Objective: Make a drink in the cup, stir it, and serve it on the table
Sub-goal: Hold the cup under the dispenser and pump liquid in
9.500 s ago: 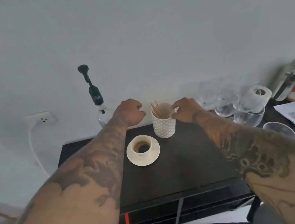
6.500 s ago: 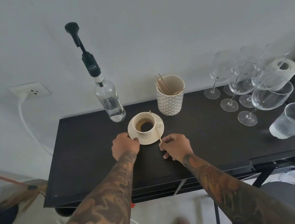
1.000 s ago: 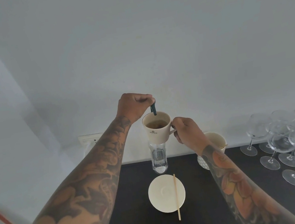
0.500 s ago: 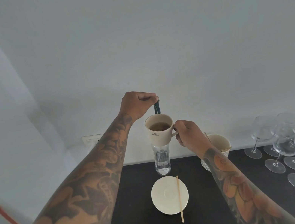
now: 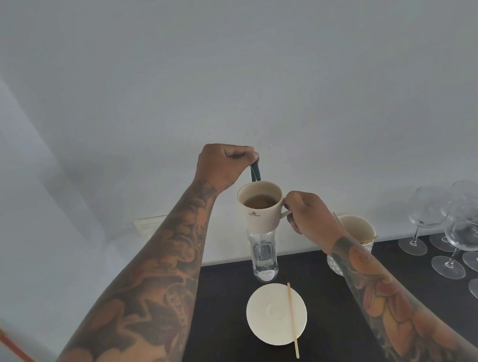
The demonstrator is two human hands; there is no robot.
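Your right hand pinches the handle of the cup and holds it in the air, well above the bench, with brown drink showing inside. Your left hand is curled into a fist over the dark pump head of the bottle, fingers wrapped round its top. The spout comes down at the far rim of the cup; whether liquid is running from it you cannot tell at this angle.

The bottle stands upright near the back edge of the bench, directly under the cup, so cup, spout and bottle line up on 1 vertical axis.

The relation that matters next is straight down and toward you. The saucer sits on the bench just in front of the bottle, below the cup and nearer the front edge. The wooden stirrer lies across the saucer's right side, its long axis running front to back, with the near end overhanging onto the bench. It lies closer to your right hand's side, but that hand is busy with the cup. I judge the cup should go down on the saucer's bare left part, clear of the stirrer, before either hand reaches for it.
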